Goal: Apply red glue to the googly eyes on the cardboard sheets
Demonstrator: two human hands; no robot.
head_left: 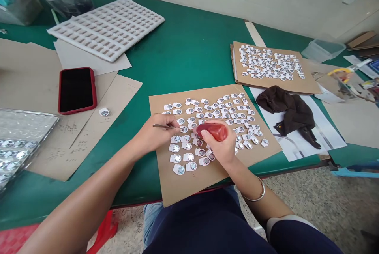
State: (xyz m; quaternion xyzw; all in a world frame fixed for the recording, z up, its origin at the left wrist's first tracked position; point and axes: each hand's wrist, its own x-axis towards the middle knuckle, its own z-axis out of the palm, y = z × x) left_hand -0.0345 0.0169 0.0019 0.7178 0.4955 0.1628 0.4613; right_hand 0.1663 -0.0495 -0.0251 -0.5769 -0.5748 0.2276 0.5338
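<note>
A brown cardboard sheet (174, 191) lies in front of me, covered with rows of small round silvery pieces on white paper tabs (191, 166). My left hand (158, 131) rests over its left edge, fingers closed on a thin metal tool like tweezers (162, 126). My right hand (222, 143) is wrapped round a red squeeze bottle (217, 131), tilted with its tip toward the left hand. Both hands meet near one piece (183, 129) in the left columns. Some pieces toward the middle, near the bottle, look reddish inside. The bottle's tip is too small to make out clearly.
A second cardboard sheet (308, 82) with similar pieces sits at back right, beside a dark cloth (296, 114). To the left are a phone (77, 90), a single piece (104, 112) and a clear-covered tray (17, 143). A white slotted tray (106, 29) lies behind.
</note>
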